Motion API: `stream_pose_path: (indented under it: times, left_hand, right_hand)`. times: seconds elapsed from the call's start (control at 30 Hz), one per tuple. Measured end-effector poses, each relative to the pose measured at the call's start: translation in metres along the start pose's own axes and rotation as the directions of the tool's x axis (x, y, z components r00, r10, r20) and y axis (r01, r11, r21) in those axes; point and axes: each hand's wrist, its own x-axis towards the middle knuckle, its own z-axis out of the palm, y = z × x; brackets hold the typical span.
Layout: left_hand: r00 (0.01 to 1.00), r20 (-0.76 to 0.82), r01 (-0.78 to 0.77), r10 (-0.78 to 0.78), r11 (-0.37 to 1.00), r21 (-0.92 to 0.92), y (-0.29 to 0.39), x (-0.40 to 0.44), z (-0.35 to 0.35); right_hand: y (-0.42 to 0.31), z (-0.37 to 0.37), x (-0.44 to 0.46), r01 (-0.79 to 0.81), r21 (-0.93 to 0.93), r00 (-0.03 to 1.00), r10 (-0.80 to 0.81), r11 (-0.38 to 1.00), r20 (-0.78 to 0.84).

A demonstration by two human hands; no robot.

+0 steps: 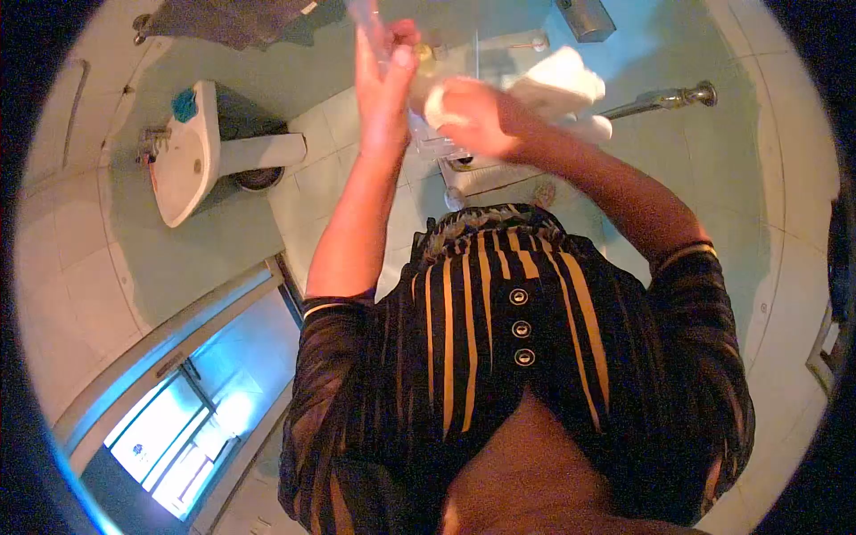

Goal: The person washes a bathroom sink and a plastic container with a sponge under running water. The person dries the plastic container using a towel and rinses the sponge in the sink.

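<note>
Two hands flanked the clear container (pixel 435 144), apparently lengthwise away from me: my left hand (pixel 386 76) gripped its left side; my right hand (pixel 481 118), by its near edge, clasped a blurred white wad (pixel 436 107).

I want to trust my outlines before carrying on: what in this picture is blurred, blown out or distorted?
Head view: the right hand is smeared, probably by motion, while the left hand reads somewhat clearer; head view: the bright panes at lower left are blown out; head view: fisheye-like distortion tips the washbasin sideways, the corners go black, and grain covers the dark blouse.
</note>
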Motion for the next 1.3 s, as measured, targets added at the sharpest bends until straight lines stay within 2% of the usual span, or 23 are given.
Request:
stream_pose_path:
  times: [0.07,0.1,0.17,0.3,0.4,0.47,0.5,0.53,0.57,0.6,0.63,0.7,0.77,0.87,0.9,0.93,1.0,1.03,1.07,1.1,1.13,1.17,1.3]
  left_hand:
    - [0.999,0.039,-0.025,0.020,0.988,0.151,0.003,-0.001,0.012]
    - [0.999,0.041,-0.023,0.017,0.989,0.149,0.000,-0.002,0.011]
    - [0.990,-0.040,0.135,-0.134,0.990,0.034,-0.006,0.000,0.000]
    - [0.985,-0.042,0.164,-0.170,0.980,-0.110,-0.009,0.001,-0.008]
    - [0.981,0.015,0.195,-0.195,0.981,0.014,-0.013,0.008,-0.032]
    - [0.964,0.014,0.264,-0.264,0.964,-0.038,-0.020,0.007,-0.042]
    - [0.942,0.022,0.336,-0.336,0.937,-0.091,-0.026,0.005,-0.046]
    - [0.939,0.020,0.344,-0.343,0.935,-0.087,-0.035,0.001,-0.049]
    - [0.915,0.022,0.403,-0.403,0.908,-0.118,-0.046,-0.002,-0.048]
    - [0.892,0.031,0.450,-0.451,0.880,-0.151,-0.052,0.001,-0.044]
    - [0.893,0.041,0.448,-0.447,0.881,-0.153,-0.052,0.003,-0.037]
    - [0.879,-0.054,0.436,-0.474,0.843,-0.314,-0.046,0.000,-0.024]
    - [0.872,-0.106,0.406,-0.479,0.826,-0.390,-0.039,0.000,-0.024]
    - [0.852,-0.058,0.447,-0.520,0.781,-0.437,-0.037,-0.006,-0.042]
    - [0.841,-0.070,0.455,-0.537,0.772,-0.444,-0.039,-0.006,-0.052]
    - [0.832,-0.084,0.457,-0.548,0.764,-0.455,-0.041,-0.004,-0.060]
    - [0.815,-0.014,0.500,-0.579,0.715,-0.490,-0.037,-0.007,-0.071]
    - [0.787,0.072,0.558,-0.613,0.657,-0.507,-0.035,-0.011,-0.075]
    - [0.790,0.066,0.553,-0.610,0.660,-0.508,-0.034,-0.015,-0.073]
    - [0.782,0.112,0.566,-0.614,0.623,-0.540,-0.036,-0.018,-0.065]
    - [0.772,0.162,0.582,-0.614,0.582,-0.567,-0.038,-0.021,-0.055]
    - [0.774,0.169,0.582,-0.610,0.581,-0.569,-0.041,-0.025,-0.044]
    - [0.712,0.282,0.640,-0.643,0.429,-0.638,-0.044,-0.043,-0.016]
  right_hand:
    - [-0.011,0.016,0.002,0.097,-0.447,0.935,0.073,0.889,0.348]
    - [-0.007,0.016,-0.002,0.093,-0.449,0.935,0.077,0.889,0.346]
    - [0.006,0.009,-0.003,0.253,-0.322,0.924,-0.130,0.912,0.359]
    - [0.035,-0.020,-0.006,0.335,-0.302,0.868,-0.168,0.892,0.468]
    - [0.062,-0.042,-0.003,0.439,-0.533,0.825,-0.089,0.723,0.558]
    - [0.033,-0.081,0.021,0.039,-0.418,0.936,0.114,0.907,0.334]
    - [0.038,-0.077,0.026,0.045,-0.416,0.934,0.109,0.908,0.339]
    - [0.047,-0.066,0.031,0.191,-0.374,0.973,-0.126,0.907,0.192]
    - [0.049,-0.057,0.036,0.334,-0.363,0.937,-0.349,0.870,0.024]
    - [0.023,-0.044,0.038,0.302,-0.118,0.953,-0.302,0.946,0.014]
    - [0.008,-0.036,0.023,0.137,-0.216,0.976,-0.095,0.967,0.196]
    - [0.027,0.000,0.011,0.346,-0.274,0.931,-0.292,0.898,0.217]
    - [0.024,0.005,0.007,0.026,-0.284,0.867,0.119,0.959,0.483]
    - [0.028,-0.027,0.001,0.065,-0.330,0.871,0.108,0.942,0.479]
    - [0.028,-0.033,0.010,0.105,-0.370,0.931,0.040,0.923,0.364]
    - [0.024,-0.056,0.011,-0.116,-0.434,0.853,0.313,0.893,0.417]
    - [0.079,-0.075,0.007,0.014,0.059,0.994,-0.021,0.998,0.108]
    - [0.080,-0.080,0.009,-0.088,0.010,0.996,0.088,0.996,-0.012]
    - [0.068,-0.076,0.012,-0.083,0.011,0.997,0.083,0.997,-0.008]
    - [0.046,-0.067,0.013,-0.228,0.442,0.970,0.239,0.868,0.030]
    - [0.034,-0.063,0.013,-0.322,0.773,0.924,0.360,0.546,0.131]
    - [0.063,-0.038,0.003,-0.430,0.566,0.889,0.439,0.703,0.131]
    - [0.049,0.000,0.018,-0.277,0.646,0.870,0.471,0.711,-0.146]
